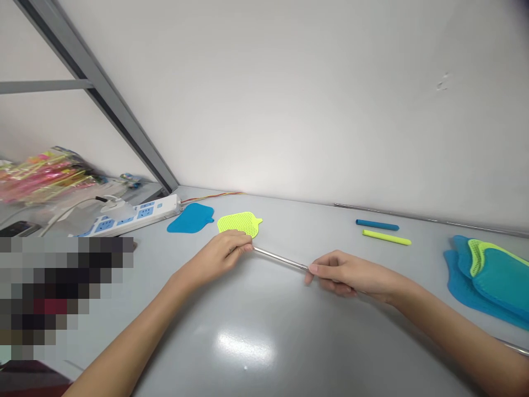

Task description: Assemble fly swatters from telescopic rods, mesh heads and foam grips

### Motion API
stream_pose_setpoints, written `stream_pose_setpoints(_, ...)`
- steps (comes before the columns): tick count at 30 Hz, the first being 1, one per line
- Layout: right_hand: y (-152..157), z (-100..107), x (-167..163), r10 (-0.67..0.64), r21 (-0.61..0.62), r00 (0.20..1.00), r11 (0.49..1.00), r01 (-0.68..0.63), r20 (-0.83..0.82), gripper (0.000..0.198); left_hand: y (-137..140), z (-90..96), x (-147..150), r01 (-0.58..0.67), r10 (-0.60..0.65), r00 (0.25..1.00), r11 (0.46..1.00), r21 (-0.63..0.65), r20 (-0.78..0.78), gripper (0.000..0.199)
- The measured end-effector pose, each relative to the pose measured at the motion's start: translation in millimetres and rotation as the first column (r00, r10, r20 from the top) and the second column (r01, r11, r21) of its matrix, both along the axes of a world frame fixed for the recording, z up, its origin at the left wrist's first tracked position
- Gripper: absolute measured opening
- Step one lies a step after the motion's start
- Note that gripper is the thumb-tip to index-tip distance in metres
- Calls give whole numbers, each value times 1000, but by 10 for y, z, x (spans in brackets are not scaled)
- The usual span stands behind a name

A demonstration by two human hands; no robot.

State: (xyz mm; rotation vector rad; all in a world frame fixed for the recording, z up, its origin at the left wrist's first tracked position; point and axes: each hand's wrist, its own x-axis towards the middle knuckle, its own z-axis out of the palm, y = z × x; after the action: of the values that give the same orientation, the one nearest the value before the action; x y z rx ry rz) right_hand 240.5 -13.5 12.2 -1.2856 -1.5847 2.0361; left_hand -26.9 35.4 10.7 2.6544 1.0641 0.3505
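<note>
Left grip (226,251) and right grip (336,271) pinch metal rod (281,258); rear table edge (289,201) lies beyond.

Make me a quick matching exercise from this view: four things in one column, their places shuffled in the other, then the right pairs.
1. silver rod
2. white power strip
3. blue tube
4. pile of flat paddles

A. beside the yellow-green tube
B. far right of the picture
C. between the left hand and right hand, held by both
D. left of the single blue paddle

Pairs: 1-C, 2-D, 3-A, 4-B
</note>
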Motion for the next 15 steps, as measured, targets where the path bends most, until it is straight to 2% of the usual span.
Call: stream_pose_setpoints(15,8,-3,18,18,13,1000,1000,-18,-19,35,9,10,-9,-5,5,1000,1000,-30,12,26)
